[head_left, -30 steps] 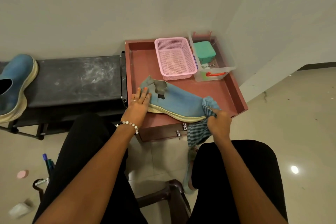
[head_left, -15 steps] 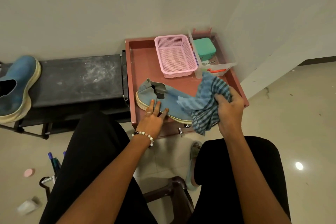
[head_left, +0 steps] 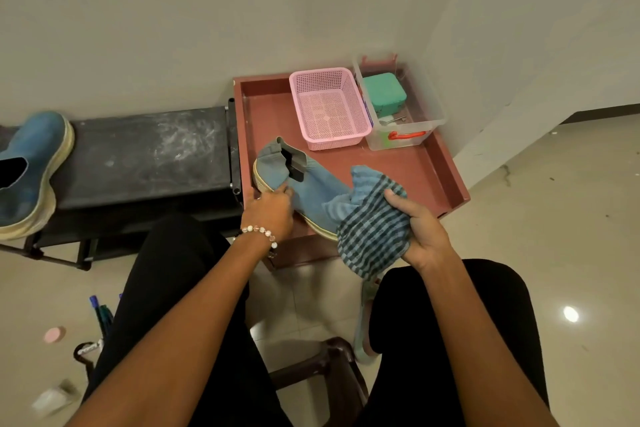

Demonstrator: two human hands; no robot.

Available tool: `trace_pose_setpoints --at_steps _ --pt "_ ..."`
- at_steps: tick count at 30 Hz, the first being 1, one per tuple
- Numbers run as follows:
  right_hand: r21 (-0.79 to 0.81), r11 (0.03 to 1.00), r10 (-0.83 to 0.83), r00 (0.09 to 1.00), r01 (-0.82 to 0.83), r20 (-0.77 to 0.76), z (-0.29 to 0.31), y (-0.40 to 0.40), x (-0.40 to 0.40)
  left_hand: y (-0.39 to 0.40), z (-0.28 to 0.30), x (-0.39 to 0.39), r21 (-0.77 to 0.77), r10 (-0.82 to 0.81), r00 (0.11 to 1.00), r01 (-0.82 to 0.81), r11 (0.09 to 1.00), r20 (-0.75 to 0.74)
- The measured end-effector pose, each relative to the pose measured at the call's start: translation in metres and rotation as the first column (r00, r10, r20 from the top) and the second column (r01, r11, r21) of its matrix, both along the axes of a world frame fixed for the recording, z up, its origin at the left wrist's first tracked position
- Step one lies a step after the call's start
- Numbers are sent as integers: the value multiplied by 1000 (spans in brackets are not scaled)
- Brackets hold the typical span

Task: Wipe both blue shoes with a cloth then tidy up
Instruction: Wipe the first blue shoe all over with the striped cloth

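One blue shoe [head_left: 313, 185] with a pale sole lies on the red table [head_left: 420, 166], heel towards the back left. My left hand [head_left: 272, 210] holds its near side, fingers curled over the sole edge. My right hand [head_left: 420, 230] grips a bunched blue striped cloth [head_left: 372, 224] that covers the shoe's toe. The second blue shoe [head_left: 29, 166] stands on the black bench [head_left: 145, 152] at the far left.
A pink basket [head_left: 329, 107] and a clear box [head_left: 403, 114] holding a green case stand at the back of the red table. Pens and a pink disc [head_left: 54, 334] lie on the floor at lower left. A dark stool [head_left: 322, 367] shows between my knees.
My right hand lifted the cloth from below the table edge up over the shoe's toe. My left hand slid from the heel to the near side and curled its fingers on the sole.
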State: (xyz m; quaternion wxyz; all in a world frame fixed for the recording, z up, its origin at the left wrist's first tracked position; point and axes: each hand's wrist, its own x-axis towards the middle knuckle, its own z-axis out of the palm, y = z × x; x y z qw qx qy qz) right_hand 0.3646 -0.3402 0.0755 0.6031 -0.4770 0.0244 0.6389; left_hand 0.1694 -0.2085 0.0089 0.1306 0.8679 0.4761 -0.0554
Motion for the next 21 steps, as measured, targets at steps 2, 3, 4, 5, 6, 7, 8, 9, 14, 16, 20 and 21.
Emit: trace_pose_setpoints --at_steps 2,3,4,5,6,7,8,9,14,16,20,21 --pt "80 995 55 998 -57 25 3 3 -4 -2 19 3 -360 320 823 -153 920 469" --pt "122 989 74 997 -78 35 4 5 -7 -6 31 4 -611 523 629 -94 786 575" --pt "162 982 93 995 -98 41 4 7 -10 -14 42 5 -783 678 474 40 620 561" --pt "197 973 112 993 -119 47 5 8 -14 -22 48 6 -863 762 412 166 477 500" --pt "222 964 133 989 -144 64 5 9 -18 -31 52 7 -899 798 415 236 369 437" --pt "240 955 153 983 -173 97 6 10 -21 -38 54 9 -915 808 436 265 305 396" --pt "248 948 166 974 -200 152 6 11 -24 -43 54 9 -921 813 448 286 264 372" --pt "244 943 170 959 -225 226 8 11 -25 -44 50 8 -927 819 454 291 237 351" --pt "38 969 157 722 -246 674 9 6 -12 -39 48 5 -905 757 501 167 392 420" --pt "-37 976 181 712 -214 678 4 6 -9 -36 48 4 -850 731 458 119 514 506" --pt "-251 842 530 646 -478 549 3 7 -16 -38 50 7 -738 587 513 147 659 626" --pt "-304 770 629 584 -561 514 1 7 -20 -40 49 7 -710 539 551 146 689 637"
